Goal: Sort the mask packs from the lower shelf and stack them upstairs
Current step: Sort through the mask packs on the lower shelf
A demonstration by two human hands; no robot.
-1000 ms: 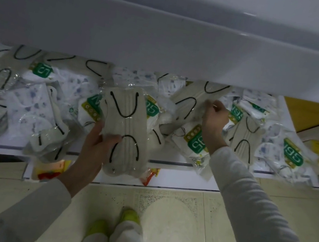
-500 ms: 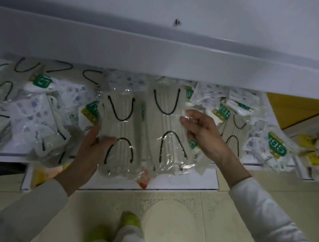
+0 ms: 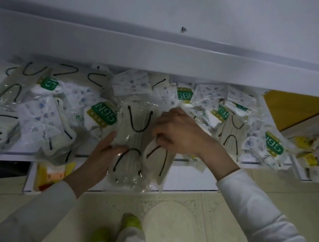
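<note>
Left hand (image 3: 101,154) grips one pack (image 3: 133,135), right hand (image 3: 181,133) pinches second pack (image 3: 158,159) against it over the lower shelf (image 3: 193,176) near edge; slick film plus uneven overlap could let one slide out on the lift.

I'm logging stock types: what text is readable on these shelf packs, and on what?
"N95": green label on the middle pack.
"N95", upside down: green label on the right pack.
"N95", upside down: green label on the back pack.
The left green label: partly hidden, unreadable.
Small print: too blurred.
</note>
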